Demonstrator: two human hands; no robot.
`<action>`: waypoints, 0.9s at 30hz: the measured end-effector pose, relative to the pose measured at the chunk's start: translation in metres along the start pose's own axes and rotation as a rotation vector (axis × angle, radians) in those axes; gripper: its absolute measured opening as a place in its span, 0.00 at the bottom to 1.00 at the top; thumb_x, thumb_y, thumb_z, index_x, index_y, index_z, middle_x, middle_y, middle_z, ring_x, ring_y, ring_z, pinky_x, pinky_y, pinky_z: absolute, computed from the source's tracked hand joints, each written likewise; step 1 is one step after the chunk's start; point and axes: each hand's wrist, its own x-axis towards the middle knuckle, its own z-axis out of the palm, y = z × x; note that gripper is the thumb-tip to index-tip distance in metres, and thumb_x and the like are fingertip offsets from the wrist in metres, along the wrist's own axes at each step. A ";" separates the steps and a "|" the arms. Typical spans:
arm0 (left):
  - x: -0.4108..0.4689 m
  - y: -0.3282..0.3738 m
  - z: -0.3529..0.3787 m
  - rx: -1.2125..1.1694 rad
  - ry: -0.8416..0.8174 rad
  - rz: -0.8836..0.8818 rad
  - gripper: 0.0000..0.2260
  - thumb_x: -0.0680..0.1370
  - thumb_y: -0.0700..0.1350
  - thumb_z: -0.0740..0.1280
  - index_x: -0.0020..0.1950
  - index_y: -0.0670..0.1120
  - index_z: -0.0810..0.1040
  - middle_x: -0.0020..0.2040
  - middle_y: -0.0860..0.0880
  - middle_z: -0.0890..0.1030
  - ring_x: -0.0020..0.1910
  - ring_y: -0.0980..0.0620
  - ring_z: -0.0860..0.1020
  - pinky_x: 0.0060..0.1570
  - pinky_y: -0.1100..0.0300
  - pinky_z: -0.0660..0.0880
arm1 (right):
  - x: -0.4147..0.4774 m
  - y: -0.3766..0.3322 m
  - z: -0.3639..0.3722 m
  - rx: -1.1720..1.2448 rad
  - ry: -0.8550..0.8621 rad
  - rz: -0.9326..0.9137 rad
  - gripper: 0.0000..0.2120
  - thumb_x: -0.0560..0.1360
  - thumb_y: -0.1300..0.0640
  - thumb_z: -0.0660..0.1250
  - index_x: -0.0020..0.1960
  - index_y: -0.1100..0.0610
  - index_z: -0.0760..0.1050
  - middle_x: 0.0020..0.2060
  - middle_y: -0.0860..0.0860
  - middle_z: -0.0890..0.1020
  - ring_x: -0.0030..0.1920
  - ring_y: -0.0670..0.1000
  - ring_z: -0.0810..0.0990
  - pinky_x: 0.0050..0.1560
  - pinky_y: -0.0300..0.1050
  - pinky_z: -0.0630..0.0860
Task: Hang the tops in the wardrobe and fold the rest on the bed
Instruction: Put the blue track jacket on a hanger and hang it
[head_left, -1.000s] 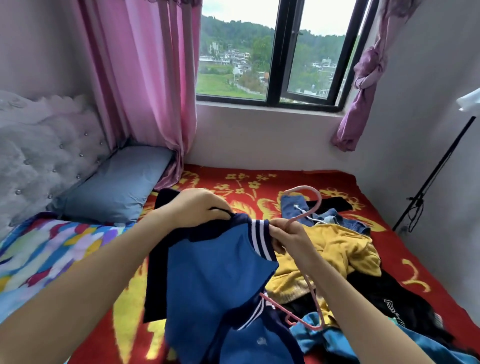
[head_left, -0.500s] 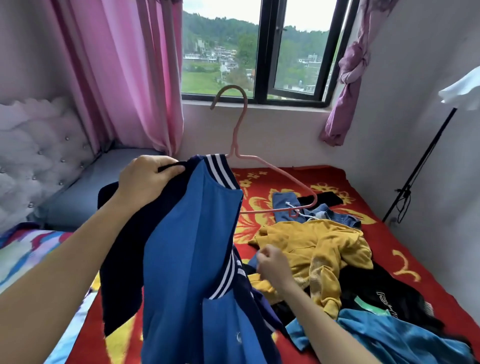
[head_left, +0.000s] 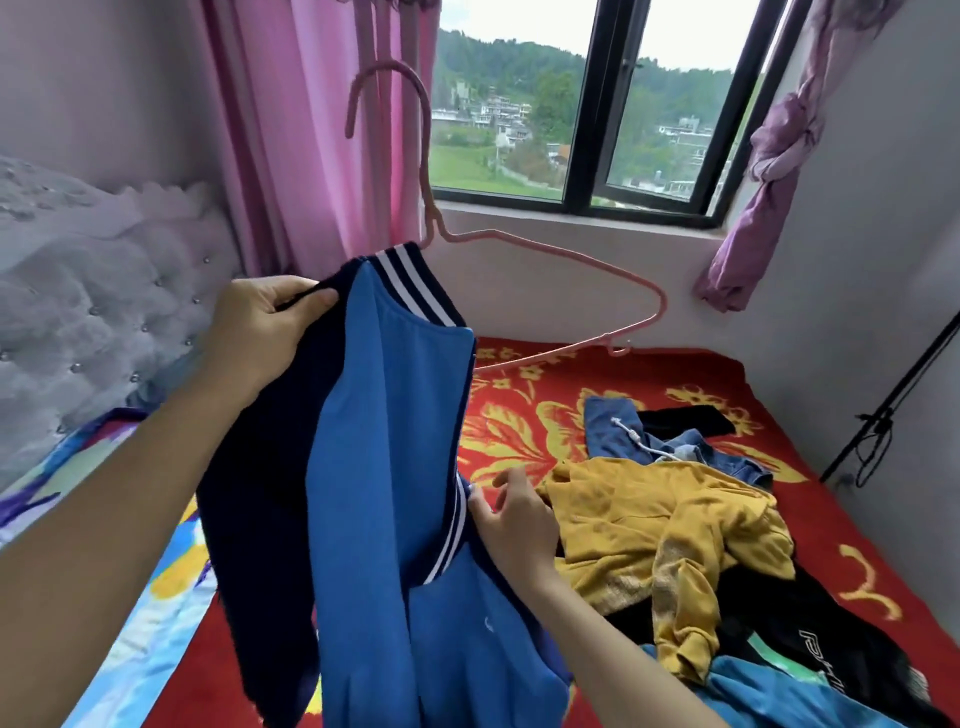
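Blue-and-navy jersey top (head_left: 384, 467) with a white-striped ribbed collar: I see it held up in front of me over the bed (head_left: 810, 415), hanging in long soft folds between the two hands. The left hand (head_left: 260, 332) is at its upper left, fingers and thumb curled round the navy shoulder just beside the collar. The right hand (head_left: 514, 519) is lower, on the top's right edge, fingers loosely bent against a striped ribbed band; I cannot tell whether it pinches the band or only touches it. A thin pink wire hanger (head_left: 387, 67) rises out of the collar, hook upward, one bare arm sticking out to the right; its other side is hidden by the cloth. The bed carries a red plush blanket with yellow flowers. On it, right of the hands, lie a crumpled mustard-yellow fleece top (head_left: 649, 519), a blue denim garment with a white drawstring (head_left: 608, 426) and a black printed garment (head_left: 769, 613).
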 end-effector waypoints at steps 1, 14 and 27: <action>-0.003 0.003 0.002 0.004 -0.008 0.018 0.05 0.76 0.41 0.68 0.47 0.51 0.80 0.30 0.64 0.79 0.30 0.68 0.77 0.33 0.76 0.72 | -0.001 -0.012 0.007 -0.007 -0.003 -0.055 0.15 0.76 0.46 0.63 0.53 0.57 0.69 0.42 0.50 0.77 0.40 0.52 0.77 0.29 0.40 0.63; -0.013 -0.016 -0.012 0.000 0.041 0.013 0.07 0.75 0.40 0.68 0.51 0.49 0.79 0.28 0.69 0.77 0.30 0.69 0.77 0.36 0.74 0.74 | -0.003 -0.012 0.035 -0.262 -0.135 0.075 0.24 0.76 0.60 0.61 0.70 0.54 0.59 0.61 0.55 0.68 0.61 0.56 0.68 0.48 0.45 0.72; -0.017 -0.075 -0.054 0.161 -0.049 -0.055 0.15 0.74 0.39 0.70 0.41 0.61 0.84 0.40 0.63 0.82 0.34 0.77 0.73 0.40 0.83 0.67 | 0.108 0.036 -0.149 0.303 -0.130 0.302 0.12 0.68 0.72 0.65 0.30 0.59 0.74 0.18 0.48 0.71 0.18 0.44 0.68 0.20 0.33 0.66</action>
